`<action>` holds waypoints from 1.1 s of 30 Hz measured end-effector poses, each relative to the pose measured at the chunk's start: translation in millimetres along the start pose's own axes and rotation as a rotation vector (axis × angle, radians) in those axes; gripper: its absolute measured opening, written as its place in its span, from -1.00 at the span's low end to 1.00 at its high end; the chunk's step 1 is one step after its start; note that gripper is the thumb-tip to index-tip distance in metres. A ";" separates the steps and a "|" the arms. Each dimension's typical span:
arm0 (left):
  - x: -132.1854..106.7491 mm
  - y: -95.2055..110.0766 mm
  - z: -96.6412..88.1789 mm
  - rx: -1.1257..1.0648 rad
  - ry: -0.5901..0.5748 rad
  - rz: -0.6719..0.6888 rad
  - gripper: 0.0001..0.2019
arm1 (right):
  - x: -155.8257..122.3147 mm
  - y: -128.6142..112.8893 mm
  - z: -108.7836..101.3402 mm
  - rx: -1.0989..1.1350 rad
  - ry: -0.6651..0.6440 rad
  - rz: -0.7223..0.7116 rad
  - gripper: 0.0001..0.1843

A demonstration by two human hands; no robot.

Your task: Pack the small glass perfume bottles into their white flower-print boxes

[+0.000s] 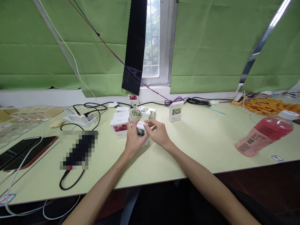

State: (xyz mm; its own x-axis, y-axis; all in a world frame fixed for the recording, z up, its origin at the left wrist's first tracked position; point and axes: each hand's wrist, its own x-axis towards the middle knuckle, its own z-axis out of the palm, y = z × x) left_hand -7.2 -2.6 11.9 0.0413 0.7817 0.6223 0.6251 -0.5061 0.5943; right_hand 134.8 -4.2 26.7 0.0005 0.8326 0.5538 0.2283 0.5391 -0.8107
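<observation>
Between my two hands stands a small white box [141, 131] with a dark green picture on its front. My left hand [134, 136] grips its left side, fingers over the top edge. From the right, my right hand [158, 132] presses its fingers on the box's upper corner. Just left is a row of white boxes [120, 120] with pink pictures. Behind my hands are a clear glass bottle [136, 112] and a second glass bottle [152, 115], partly hidden by my right hand. Another white box [145, 110] lies flat behind them.
An upright white box [176, 111] stands to the right. A tilted pink drink bottle [263, 136] is farther right, near orange items [264, 105]. On the left are a power strip [81, 118] with cables, phones [30, 151] and a blurred-out dark object [79, 150].
</observation>
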 end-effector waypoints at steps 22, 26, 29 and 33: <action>-0.4 1.7 -1.4 0.030 -0.046 -0.047 -0.49 | 0.6 1.8 0.8 -0.028 -0.019 -0.005 -0.82; 0.2 2.3 -2.1 0.029 -0.053 -0.051 -0.50 | 0.8 3.4 1.2 -0.023 -0.017 -0.016 -0.82; 0.6 2.6 -2.2 0.024 -0.053 -0.052 -0.51 | 0.7 3.4 1.4 -0.018 -0.014 -0.018 -0.81; 0.3 2.7 -2.1 0.026 -0.052 -0.053 -0.52 | 0.2 2.6 1.3 -0.017 -0.020 -0.021 -0.80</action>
State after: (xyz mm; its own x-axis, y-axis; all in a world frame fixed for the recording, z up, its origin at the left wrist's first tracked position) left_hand -7.1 -4.4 14.7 0.0474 0.8254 0.5625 0.6472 -0.4543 0.6122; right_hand 134.1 -2.5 24.4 -0.0237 0.8237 0.5665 0.2450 0.5542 -0.7956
